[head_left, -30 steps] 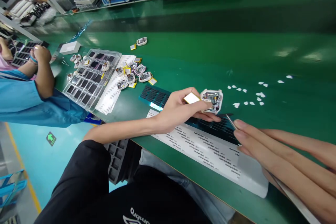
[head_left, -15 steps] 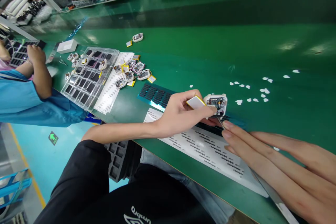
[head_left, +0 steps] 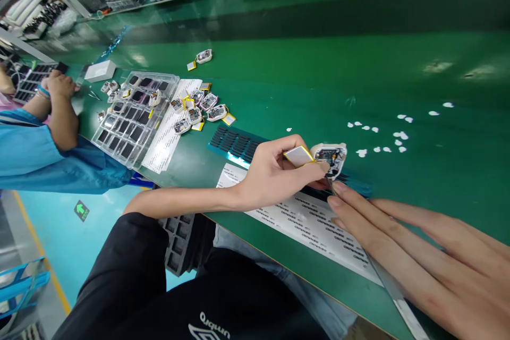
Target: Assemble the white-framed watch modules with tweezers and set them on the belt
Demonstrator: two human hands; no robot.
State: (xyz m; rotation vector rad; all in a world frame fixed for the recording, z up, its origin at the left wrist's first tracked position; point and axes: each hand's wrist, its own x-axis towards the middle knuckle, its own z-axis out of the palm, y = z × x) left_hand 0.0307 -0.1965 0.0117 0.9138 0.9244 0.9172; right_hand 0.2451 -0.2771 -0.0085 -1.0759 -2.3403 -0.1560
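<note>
Closer now, the right hand (head_left: 406, 255) has slid its tweezers (head_left: 333, 187) up to the small white device (head_left: 332, 158).
Left hand (head_left: 274, 172), at frame centre, keeps its grip clenched on that open device and its yellow-edged battery (head_left: 298, 156), just above the black sticker sheet (head_left: 239, 144) on the green table (head_left: 298, 79); right fingers pinch the tweezers, tips touching the device's lower edge.

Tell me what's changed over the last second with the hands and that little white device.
The right hand slid left until its tweezers reached the white device. The left hand kept holding that device and its battery. The tray and loose devices stayed put.
</note>
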